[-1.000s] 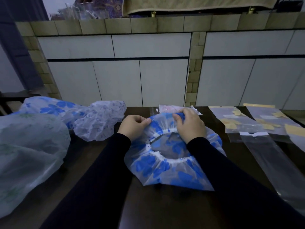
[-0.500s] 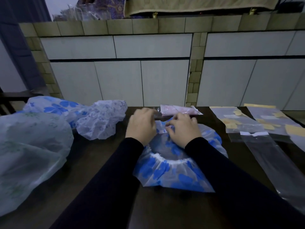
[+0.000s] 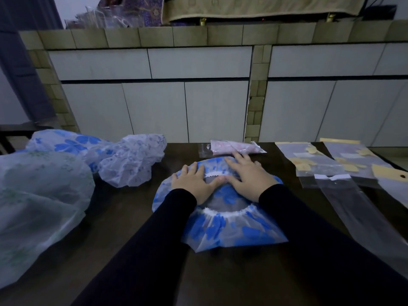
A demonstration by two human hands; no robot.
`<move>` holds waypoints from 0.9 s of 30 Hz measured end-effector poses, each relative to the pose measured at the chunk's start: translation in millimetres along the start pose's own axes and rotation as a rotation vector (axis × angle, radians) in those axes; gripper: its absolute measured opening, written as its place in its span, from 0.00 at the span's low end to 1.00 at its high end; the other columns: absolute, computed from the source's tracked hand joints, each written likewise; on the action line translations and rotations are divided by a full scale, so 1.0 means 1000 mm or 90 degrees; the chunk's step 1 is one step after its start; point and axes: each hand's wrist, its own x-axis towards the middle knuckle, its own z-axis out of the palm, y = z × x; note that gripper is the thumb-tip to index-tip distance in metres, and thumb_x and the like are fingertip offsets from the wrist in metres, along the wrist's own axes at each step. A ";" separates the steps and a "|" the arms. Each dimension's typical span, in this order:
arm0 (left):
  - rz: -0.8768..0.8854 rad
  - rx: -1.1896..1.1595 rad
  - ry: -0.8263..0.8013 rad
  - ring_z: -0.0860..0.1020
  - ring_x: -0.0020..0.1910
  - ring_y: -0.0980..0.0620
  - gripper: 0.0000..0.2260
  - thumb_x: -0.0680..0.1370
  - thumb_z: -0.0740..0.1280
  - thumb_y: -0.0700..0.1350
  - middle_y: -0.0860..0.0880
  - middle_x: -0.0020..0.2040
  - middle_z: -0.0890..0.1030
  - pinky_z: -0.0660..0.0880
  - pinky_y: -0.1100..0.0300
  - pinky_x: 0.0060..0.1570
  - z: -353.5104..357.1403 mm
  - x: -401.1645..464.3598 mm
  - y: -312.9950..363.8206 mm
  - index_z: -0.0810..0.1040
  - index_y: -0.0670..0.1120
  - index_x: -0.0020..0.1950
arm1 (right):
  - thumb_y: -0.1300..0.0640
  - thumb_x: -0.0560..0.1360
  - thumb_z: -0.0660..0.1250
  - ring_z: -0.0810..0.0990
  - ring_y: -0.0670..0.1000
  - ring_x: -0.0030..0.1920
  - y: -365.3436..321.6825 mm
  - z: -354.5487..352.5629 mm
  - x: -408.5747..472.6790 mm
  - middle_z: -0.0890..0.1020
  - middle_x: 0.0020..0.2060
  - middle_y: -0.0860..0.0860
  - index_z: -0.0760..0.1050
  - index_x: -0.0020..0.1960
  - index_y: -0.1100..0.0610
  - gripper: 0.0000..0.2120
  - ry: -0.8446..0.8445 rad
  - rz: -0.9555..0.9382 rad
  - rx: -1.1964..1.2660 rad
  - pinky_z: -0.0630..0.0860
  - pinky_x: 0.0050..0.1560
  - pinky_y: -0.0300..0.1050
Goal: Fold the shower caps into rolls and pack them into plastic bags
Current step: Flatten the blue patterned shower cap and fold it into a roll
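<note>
One pink roll (image 3: 234, 147) already sits packed in its plastic bag at upper centre. The blue-flowered shower cap (image 3: 231, 226) lies mid-frame on the worktop (image 3: 132, 250), unrolled, under the left hand (image 3: 194, 184) and right hand (image 3: 249, 180), fingers straight, pressing it flat. Empty bags (image 3: 353, 204) wait right; more caps (image 3: 130, 164) are heaped left.

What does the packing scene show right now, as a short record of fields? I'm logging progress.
cap in work: blue-flowered shower cap, flat on table, not yet rolled
left hand: flat, pressing cap
right hand: flat, pressing cap
packed: pink roll in bag behind hands
waiting caps: pile at left
empty bags: at right
</note>
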 end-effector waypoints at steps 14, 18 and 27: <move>-0.018 -0.037 -0.035 0.45 0.78 0.49 0.39 0.71 0.48 0.76 0.53 0.79 0.46 0.43 0.38 0.71 -0.006 -0.016 -0.003 0.50 0.59 0.78 | 0.31 0.76 0.51 0.44 0.52 0.77 0.004 0.010 -0.009 0.46 0.78 0.46 0.47 0.78 0.43 0.35 -0.114 0.082 0.001 0.44 0.74 0.57; 0.027 -0.123 0.033 0.58 0.75 0.49 0.31 0.76 0.51 0.70 0.49 0.76 0.61 0.53 0.38 0.71 -0.006 -0.014 -0.010 0.68 0.53 0.71 | 0.37 0.78 0.56 0.48 0.50 0.77 0.001 -0.001 -0.020 0.52 0.78 0.47 0.58 0.76 0.45 0.29 -0.080 0.040 0.101 0.47 0.75 0.54; 0.096 -0.082 0.149 0.58 0.74 0.55 0.32 0.74 0.56 0.70 0.55 0.75 0.62 0.51 0.43 0.70 -0.025 -0.059 -0.010 0.67 0.54 0.72 | 0.40 0.81 0.45 0.47 0.59 0.77 -0.040 0.004 -0.053 0.49 0.78 0.51 0.50 0.77 0.43 0.26 -0.091 0.121 0.014 0.46 0.72 0.65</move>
